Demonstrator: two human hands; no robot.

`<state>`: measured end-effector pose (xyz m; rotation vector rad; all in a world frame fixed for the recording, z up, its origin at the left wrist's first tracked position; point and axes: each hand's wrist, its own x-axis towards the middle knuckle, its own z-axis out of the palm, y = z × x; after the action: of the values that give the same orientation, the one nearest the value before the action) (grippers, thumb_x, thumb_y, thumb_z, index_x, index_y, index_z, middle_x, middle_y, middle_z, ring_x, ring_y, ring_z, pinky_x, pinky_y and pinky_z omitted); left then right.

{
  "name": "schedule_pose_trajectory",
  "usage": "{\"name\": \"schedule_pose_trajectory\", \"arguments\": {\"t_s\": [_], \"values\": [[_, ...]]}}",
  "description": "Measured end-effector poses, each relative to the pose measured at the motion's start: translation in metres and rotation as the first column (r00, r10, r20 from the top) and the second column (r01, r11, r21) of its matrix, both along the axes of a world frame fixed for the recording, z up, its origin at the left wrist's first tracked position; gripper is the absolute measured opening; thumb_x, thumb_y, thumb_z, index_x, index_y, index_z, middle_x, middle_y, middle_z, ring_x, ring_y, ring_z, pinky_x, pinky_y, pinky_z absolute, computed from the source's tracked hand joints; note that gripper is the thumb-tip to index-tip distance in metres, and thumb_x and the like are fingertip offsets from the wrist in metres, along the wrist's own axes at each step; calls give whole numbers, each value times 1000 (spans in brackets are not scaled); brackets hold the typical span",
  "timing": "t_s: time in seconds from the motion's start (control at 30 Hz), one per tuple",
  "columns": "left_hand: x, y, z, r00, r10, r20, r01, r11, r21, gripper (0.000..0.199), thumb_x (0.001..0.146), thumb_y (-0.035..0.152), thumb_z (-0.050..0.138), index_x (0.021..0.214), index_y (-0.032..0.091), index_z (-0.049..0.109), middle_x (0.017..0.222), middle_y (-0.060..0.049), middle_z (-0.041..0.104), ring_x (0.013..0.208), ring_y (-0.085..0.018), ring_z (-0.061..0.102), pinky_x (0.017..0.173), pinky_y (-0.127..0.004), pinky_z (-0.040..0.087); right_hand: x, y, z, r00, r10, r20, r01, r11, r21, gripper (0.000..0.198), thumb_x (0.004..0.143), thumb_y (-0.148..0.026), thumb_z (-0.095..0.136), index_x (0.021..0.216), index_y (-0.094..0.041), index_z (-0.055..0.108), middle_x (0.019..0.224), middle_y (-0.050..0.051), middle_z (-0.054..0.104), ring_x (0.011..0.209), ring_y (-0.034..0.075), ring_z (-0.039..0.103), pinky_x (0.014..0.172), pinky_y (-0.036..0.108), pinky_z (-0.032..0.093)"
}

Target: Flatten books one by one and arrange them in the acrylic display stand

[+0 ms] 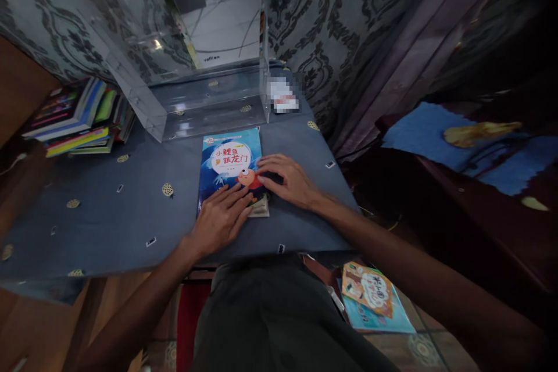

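The blue book [231,158] is set on the tabletop [131,209], not opened wide (paper [262,209] peeks out), under flat left fingers [228,204]; a grip by right fingers [276,167] can't be told.

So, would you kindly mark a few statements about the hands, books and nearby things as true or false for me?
1. The left hand rests on the blue book. True.
2. The right hand is holding a pen. False: it holds no pen; its fingertips are at the right edge of the blue book.
3. The stack of books is left of the clear stand. True.
4. The blue book stands upright inside the clear stand. False: it lies on the table in front of the stand, cover up.
5. A blue cloth lies off to the right of the table. True.
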<state>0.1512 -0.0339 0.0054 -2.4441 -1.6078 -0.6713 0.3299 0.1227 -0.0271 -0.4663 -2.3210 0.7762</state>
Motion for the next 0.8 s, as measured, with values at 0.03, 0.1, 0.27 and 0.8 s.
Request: {"name": "schedule_pose_trajectory", "arguments": {"t_s": [0.03,0.1,0.27,0.8], "values": [[0,0,0,1000,-2,4,2,1000,-3,30,103,24,44,119,14,67,121,-11,74,114,-26,71,98,-49,59,2,-4,1,1000,5,10,-5,1000,-6,23,95,-33,59,108,-21,74,119,12,72,121,29,61,105,53,46],[0,-1,-1,1000,-4,12,5,1000,-14,30,103,24,44,120,13,67,122,-12,74,115,-27,70,99,-50,58,5,-10,1,999,11,34,-11,1000,-18,28,96,-35,59,115,-19,72,125,14,69,126,29,58,107,54,44],[-1,-5,-6,1000,14,19,-13,999,-45,32,101,31,51,125,15,66,128,-13,71,122,-28,66,106,-52,53,13,-20,1,990,18,137,-15,1000,-21,45,96,-47,59,131,-20,64,141,16,60,136,31,50,113,57,39],[-31,14,-9,988,72,136,-54,990,-134,33,102,29,48,131,24,62,135,-11,66,127,-25,61,107,-51,51,23,-27,8,889,64,453,-92,995,41,96,82,-65,71,159,-22,33,164,15,33,151,34,29,124,57,24]]}}
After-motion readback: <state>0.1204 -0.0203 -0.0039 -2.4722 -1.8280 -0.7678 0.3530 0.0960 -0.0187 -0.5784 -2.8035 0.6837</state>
